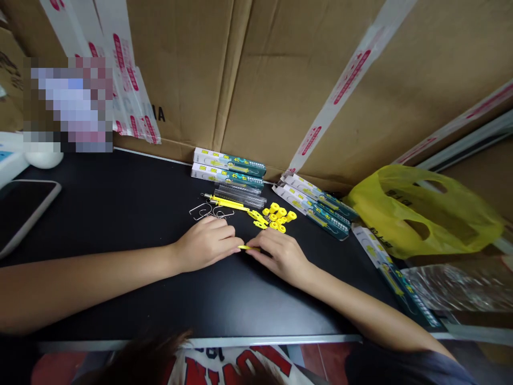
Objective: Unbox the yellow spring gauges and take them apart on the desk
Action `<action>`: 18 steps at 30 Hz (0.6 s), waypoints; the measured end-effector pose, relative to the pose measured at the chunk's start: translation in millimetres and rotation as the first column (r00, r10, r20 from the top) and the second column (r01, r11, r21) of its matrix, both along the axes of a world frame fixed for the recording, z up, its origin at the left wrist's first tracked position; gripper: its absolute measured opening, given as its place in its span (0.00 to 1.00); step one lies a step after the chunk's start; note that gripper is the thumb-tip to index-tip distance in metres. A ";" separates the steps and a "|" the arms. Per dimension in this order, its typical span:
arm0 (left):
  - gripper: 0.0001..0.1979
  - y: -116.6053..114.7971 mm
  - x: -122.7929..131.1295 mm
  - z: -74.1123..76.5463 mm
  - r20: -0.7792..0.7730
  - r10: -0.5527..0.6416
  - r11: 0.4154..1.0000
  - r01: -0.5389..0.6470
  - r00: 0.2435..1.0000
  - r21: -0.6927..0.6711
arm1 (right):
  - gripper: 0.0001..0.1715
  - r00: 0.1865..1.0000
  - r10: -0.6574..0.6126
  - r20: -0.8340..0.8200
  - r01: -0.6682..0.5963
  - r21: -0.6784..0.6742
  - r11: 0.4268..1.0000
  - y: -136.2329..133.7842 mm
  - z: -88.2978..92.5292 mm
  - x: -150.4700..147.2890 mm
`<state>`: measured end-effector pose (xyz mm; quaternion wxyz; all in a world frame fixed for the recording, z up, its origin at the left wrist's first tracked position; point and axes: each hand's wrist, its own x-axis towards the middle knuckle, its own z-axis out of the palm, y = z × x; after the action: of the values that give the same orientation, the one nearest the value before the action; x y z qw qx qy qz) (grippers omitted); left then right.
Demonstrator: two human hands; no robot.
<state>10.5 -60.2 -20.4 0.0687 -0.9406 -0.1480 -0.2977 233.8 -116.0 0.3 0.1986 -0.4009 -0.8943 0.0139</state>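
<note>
My left hand [208,243] and my right hand [284,253] meet low over the black table, fingertips pinched on opposite ends of a small yellow plastic piece [245,247]. Most of that piece is hidden by the fingers. Just beyond my left hand lie several bent wire hooks [214,212]. Behind them are yellow strips with metal springs [228,202] and clear plastic tubes [242,194]. Small yellow caps [280,215] are clustered beyond my right hand, beside flat yellow pieces [257,217].
Printed spring scale boxes [228,174] lie against a large cardboard box [280,80], with more boxes [316,208] to the right. One box [395,272] lies near a yellow plastic bag [433,224] and clear wrapping [460,286]. A phone [26,208] rests at left.
</note>
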 end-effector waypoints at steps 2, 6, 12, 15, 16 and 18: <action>0.12 -2.3 -1.6 1.3 0.092 0.023 0.998 -0.028 0.995 0.053 | 0.10 0.998 -0.047 0.036 0.045 0.065 0.997 11.1 2.9 1.9; 0.18 -5.8 -3.6 1.1 0.054 -0.127 0.978 0.116 0.990 0.175 | 0.11 0.972 -0.231 0.042 0.220 0.187 0.958 44.9 9.2 5.2; 0.14 -1.8 -2.4 -1.7 -0.068 -0.222 0.975 0.224 0.973 0.013 | 0.07 0.941 -0.310 0.136 0.285 0.178 0.942 84.4 2.0 -2.7; 0.13 -0.1 -2.0 -1.3 -0.070 -0.242 0.970 0.240 0.968 -0.036 | 0.07 0.930 -0.325 0.172 0.293 0.187 0.938 89.4 -3.9 -2.8; 0.13 0.1 -1.9 -1.2 -0.070 -0.249 0.968 0.246 0.966 -0.045 | 0.07 0.926 -0.331 0.181 0.298 0.188 0.936 89.8 -5.2 -1.7; 0.13 0.4 -1.7 -1.5 -0.065 -0.253 0.967 0.249 0.965 -0.059 | 0.08 0.919 -0.341 0.198 0.307 0.182 0.934 90.1 -7.1 0.9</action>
<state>8.8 -59.8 -21.9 0.0120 -0.9634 -0.0325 -0.2659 234.7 -25.9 -6.7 0.1240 -0.5267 -0.8307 -0.1308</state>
